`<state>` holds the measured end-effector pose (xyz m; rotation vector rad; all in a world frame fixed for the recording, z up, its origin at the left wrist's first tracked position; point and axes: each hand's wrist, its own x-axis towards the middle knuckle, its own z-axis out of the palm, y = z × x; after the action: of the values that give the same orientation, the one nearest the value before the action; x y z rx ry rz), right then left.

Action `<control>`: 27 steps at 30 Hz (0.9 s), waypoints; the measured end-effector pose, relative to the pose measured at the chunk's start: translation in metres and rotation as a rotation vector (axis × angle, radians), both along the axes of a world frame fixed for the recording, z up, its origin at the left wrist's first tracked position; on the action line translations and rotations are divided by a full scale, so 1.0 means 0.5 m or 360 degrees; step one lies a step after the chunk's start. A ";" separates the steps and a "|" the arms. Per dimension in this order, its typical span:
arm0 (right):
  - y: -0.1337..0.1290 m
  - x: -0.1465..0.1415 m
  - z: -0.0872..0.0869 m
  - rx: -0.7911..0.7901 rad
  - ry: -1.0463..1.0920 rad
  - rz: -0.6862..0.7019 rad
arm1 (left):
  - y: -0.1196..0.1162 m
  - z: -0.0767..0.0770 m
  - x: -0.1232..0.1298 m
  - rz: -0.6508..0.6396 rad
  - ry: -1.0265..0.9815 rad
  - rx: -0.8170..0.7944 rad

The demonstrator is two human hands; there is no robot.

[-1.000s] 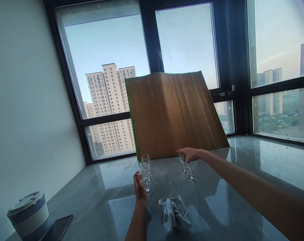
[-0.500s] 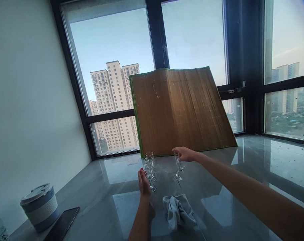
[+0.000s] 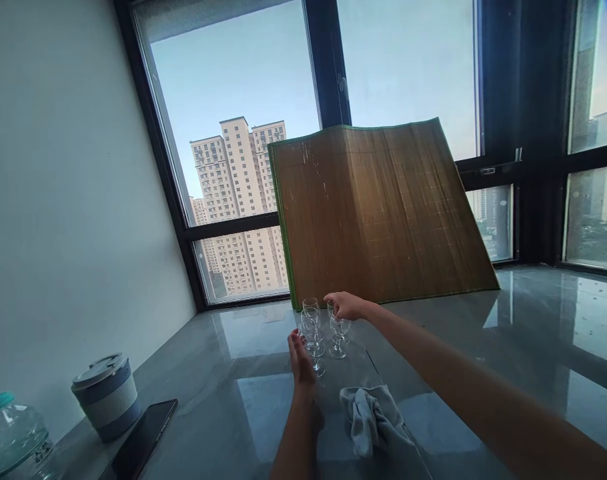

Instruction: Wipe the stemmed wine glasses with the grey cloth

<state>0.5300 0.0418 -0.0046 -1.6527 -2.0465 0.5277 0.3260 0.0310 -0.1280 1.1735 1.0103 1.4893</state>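
Small clear stemmed glasses stand upright in two close groups on the glossy grey surface [image 3: 208, 407]. My left hand [image 3: 302, 367] lies along the left side of the left group, fingers stretched upward against the nearest stemmed glass [image 3: 311, 328]. Reaching in from the right, my right hand [image 3: 347, 305] curls its fingers round the upper part of the right group, where another stemmed glass [image 3: 337, 337] shows below it. Its fingertips partly hide the rims there. A crumpled pale grey cloth [image 3: 371, 417] lies in front of the glasses, near my left forearm.
A brown woven mat [image 3: 383, 213] with green edging leans against the window behind the glasses. At the left are a lidded blue-and-white cup [image 3: 107, 400], a dark phone [image 3: 141, 440] and a clear jar [image 3: 13, 433] with a teal lid. A white wall [image 3: 73, 187] borders the left side.
My right hand has moved left together with the right group of glasses, narrowing the gap to the left group. My left hand stays beside its glasses. The view has turned slightly left.
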 end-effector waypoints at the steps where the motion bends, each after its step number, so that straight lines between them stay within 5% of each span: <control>1: 0.003 -0.005 0.000 -0.0005 0.0000 -0.0009 | -0.001 -0.001 0.000 -0.0017 0.0000 0.0011; 16: 0.028 -0.014 0.021 -0.0014 0.0179 -0.0009 | -0.003 -0.006 0.002 0.0031 0.0017 0.0097; 23: -0.039 -0.011 0.040 0.0447 0.0162 -0.0134 | 0.000 -0.004 -0.002 0.0081 0.0064 0.0084; 27: -0.132 -0.027 0.022 0.0861 0.0203 -0.0290 | 0.001 0.005 -0.010 0.0263 0.0139 0.0134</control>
<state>0.5164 -0.0242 0.0062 -1.4113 -1.7227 0.0068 0.3213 0.0313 -0.1256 1.2486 1.1359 1.6355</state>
